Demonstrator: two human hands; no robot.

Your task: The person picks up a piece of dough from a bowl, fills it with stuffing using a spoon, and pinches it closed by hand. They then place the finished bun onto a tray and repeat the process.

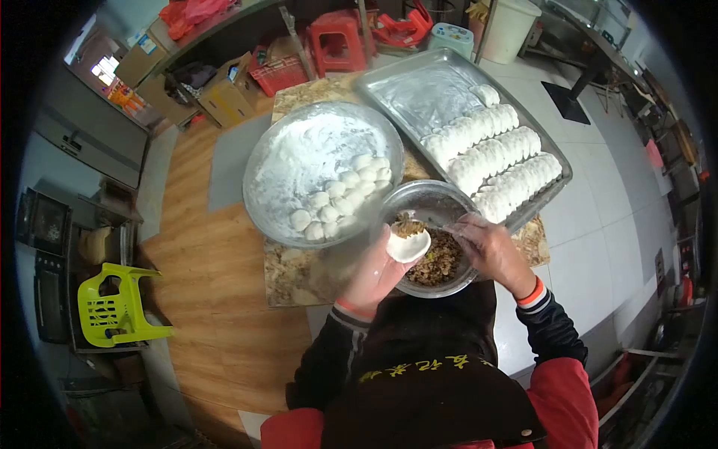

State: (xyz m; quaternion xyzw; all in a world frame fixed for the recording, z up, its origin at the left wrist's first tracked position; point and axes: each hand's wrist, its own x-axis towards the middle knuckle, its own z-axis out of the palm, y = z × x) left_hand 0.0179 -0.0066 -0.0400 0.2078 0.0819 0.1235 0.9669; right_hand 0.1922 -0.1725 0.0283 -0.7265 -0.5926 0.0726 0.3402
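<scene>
Left hand (376, 272) tilts upward, cupped; right hand (490, 247) reaches in from the near right, fingers bent in a grip

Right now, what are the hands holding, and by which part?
The left hand cups the white dough by its outside. I can't tell what the right hand holds.

Room to pass over the floured far-left part of the basin (295, 146); dough balls (348, 192) in the way at near right. Likewise above the far-left end of the tray (419, 86), behind rows of dumplings (497, 153). Over the bowl (410, 196), blocked by left hand (374, 268), dough wrapper (408, 245) and right hand (493, 247).
</scene>
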